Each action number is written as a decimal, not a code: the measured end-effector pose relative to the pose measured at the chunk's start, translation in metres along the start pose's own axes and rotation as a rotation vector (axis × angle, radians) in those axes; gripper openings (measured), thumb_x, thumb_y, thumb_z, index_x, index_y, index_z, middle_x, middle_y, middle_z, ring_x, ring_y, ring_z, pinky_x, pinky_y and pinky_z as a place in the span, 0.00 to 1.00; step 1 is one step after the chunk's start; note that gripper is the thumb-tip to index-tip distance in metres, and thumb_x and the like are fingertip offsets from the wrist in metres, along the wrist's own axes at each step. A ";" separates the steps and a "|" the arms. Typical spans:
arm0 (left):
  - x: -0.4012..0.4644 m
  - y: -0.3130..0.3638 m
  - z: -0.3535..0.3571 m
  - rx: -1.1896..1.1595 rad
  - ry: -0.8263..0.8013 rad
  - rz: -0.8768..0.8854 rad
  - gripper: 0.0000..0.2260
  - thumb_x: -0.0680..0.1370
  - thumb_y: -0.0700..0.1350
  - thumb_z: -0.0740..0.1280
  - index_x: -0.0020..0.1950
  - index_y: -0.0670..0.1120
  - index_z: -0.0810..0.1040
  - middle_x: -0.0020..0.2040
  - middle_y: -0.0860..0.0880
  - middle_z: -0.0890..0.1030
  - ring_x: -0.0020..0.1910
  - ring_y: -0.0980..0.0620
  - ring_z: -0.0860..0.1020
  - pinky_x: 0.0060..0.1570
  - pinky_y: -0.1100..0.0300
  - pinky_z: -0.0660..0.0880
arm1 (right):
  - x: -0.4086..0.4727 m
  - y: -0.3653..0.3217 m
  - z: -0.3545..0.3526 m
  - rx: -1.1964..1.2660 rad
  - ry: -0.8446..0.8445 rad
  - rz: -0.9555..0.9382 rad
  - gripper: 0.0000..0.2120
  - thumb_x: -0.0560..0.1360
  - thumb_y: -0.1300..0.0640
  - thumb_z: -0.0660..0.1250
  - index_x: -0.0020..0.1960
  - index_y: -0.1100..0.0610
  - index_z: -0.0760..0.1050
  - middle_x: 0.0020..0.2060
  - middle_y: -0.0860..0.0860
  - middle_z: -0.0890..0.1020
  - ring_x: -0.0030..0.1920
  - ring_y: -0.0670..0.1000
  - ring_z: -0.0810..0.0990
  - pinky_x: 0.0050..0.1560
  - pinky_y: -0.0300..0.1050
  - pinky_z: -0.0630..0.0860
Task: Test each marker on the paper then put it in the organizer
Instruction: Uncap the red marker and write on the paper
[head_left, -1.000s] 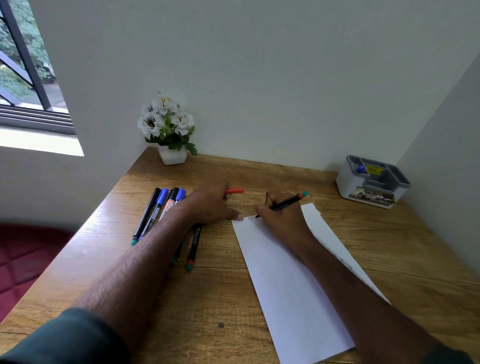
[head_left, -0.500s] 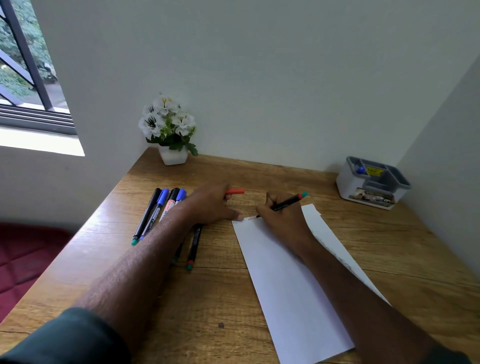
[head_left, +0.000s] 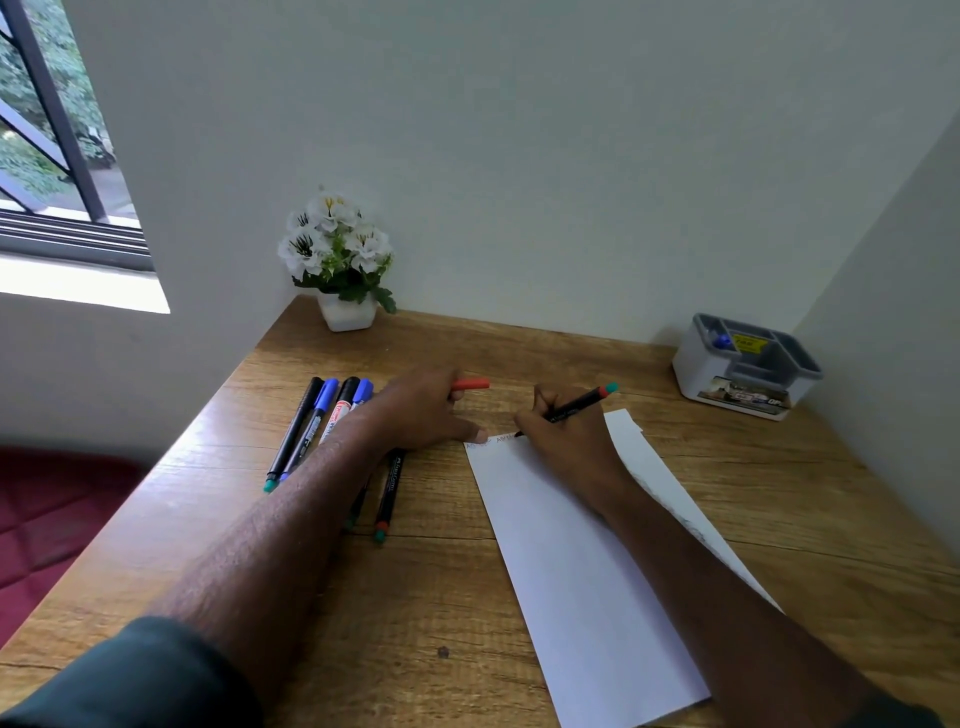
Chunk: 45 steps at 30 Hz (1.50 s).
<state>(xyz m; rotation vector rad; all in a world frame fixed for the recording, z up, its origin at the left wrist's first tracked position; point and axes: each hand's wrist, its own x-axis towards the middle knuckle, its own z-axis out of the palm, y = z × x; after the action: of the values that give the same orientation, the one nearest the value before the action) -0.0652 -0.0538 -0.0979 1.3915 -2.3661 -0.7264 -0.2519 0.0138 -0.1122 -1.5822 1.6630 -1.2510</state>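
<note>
A white sheet of paper (head_left: 566, 561) lies on the wooden desk (head_left: 779, 488). My right hand (head_left: 563, 423) grips a black marker (head_left: 582, 402) with a red and teal end, its tip on the paper's top edge beside faint red marks. My left hand (head_left: 421, 410) holds a red cap (head_left: 470, 384) in its fingers, and its thumb presses the paper's top left corner. Several markers (head_left: 322, 421), black and blue, lie in a row left of my left arm; two more black ones (head_left: 389, 491) lie partly under it. The grey and white organizer (head_left: 743, 366) stands at the back right.
A small white pot of white flowers (head_left: 340, 260) stands at the desk's back left corner. Walls close the desk at the back and right. A window is at the upper left, and a dark red cushion (head_left: 47, 519) lies beyond the desk's left edge.
My right hand has crept slightly rightward along the paper's top edge with the marker, leaving more faint marks. My left hand has stayed put.
</note>
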 end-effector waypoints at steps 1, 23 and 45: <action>0.000 0.000 0.000 0.002 0.003 0.000 0.20 0.68 0.58 0.76 0.50 0.54 0.69 0.44 0.56 0.73 0.42 0.58 0.71 0.40 0.59 0.68 | 0.000 -0.001 0.000 -0.002 0.005 -0.002 0.15 0.72 0.65 0.67 0.30 0.58 0.67 0.26 0.50 0.69 0.30 0.44 0.68 0.32 0.36 0.65; -0.006 0.005 -0.008 -0.415 0.162 0.363 0.13 0.83 0.42 0.60 0.44 0.58 0.75 0.40 0.53 0.76 0.42 0.56 0.73 0.44 0.61 0.69 | 0.002 -0.002 -0.027 0.742 -0.043 -0.132 0.10 0.73 0.64 0.63 0.35 0.56 0.77 0.33 0.61 0.83 0.28 0.52 0.75 0.30 0.43 0.69; -0.005 0.014 0.000 -0.326 0.120 0.432 0.06 0.80 0.41 0.66 0.46 0.49 0.81 0.39 0.53 0.80 0.41 0.54 0.77 0.42 0.63 0.71 | 0.003 0.005 -0.023 0.652 -0.178 -0.011 0.03 0.76 0.66 0.71 0.44 0.62 0.79 0.31 0.59 0.78 0.30 0.51 0.72 0.31 0.41 0.68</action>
<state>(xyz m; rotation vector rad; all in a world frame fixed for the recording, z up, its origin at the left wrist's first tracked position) -0.0728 -0.0442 -0.0900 0.7367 -2.2180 -0.8252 -0.2749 0.0168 -0.1057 -1.2465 0.9881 -1.4188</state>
